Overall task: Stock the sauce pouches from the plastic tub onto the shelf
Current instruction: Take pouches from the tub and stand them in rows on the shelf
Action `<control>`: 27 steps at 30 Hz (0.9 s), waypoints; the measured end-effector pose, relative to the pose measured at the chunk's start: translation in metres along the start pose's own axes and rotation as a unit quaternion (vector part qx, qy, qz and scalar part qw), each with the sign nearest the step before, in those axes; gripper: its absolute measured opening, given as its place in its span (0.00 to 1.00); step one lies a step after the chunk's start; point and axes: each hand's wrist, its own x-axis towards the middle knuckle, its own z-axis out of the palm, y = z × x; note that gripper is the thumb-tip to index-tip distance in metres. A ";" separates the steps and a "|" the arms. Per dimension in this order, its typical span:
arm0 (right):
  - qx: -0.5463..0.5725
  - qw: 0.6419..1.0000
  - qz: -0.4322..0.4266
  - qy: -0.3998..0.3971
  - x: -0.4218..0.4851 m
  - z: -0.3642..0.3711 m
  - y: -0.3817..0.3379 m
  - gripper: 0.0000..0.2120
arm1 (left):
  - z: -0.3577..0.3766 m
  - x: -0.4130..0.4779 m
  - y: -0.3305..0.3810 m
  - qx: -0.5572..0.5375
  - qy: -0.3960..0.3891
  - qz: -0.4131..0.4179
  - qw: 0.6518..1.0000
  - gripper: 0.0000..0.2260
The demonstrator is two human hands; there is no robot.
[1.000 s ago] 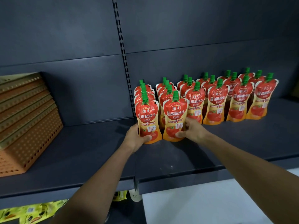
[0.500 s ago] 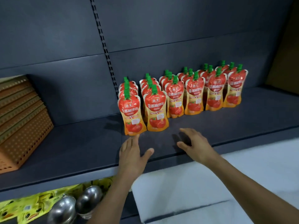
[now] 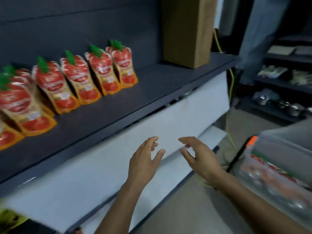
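Note:
Red and orange sauce pouches (image 3: 70, 81) with green caps stand upright in rows on the dark shelf (image 3: 152, 92), from the left edge to the middle. At the right edge is the clear plastic tub (image 3: 280, 166), with more red pouches blurred inside it. My left hand (image 3: 145, 161) and my right hand (image 3: 197, 156) hang in front of the white panel below the shelf, fingers loosely spread, and hold nothing. The right hand is the nearer one to the tub.
A brown cardboard box (image 3: 187, 31) stands on the right end of the shelf. A yellow cable (image 3: 231, 92) runs down past the shelf end. Dark racks with metal pots (image 3: 290, 107) are at the far right. Yellow packets (image 3: 10, 218) lie below at the left.
Both hands let go of the front pouches, drew back off the shelf and dropped below its edge. The view has swung right, bringing the tub into sight.

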 end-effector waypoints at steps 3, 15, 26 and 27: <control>-0.006 0.997 0.080 0.020 -0.016 -0.040 0.068 0.16 | 0.067 0.019 0.036 -0.040 -0.086 0.003 0.996 0.16; 0.043 0.922 0.370 0.104 -0.064 -0.144 0.306 0.14 | 0.310 0.106 0.176 -0.040 -0.404 0.075 0.911 0.15; 0.168 0.779 0.585 0.151 -0.032 -0.157 0.508 0.04 | 0.531 0.206 0.209 -0.026 -0.512 0.001 0.859 0.11; 0.188 0.760 0.603 0.154 -0.030 -0.154 0.525 0.05 | 0.551 0.210 0.208 -0.018 -0.518 -0.009 0.855 0.11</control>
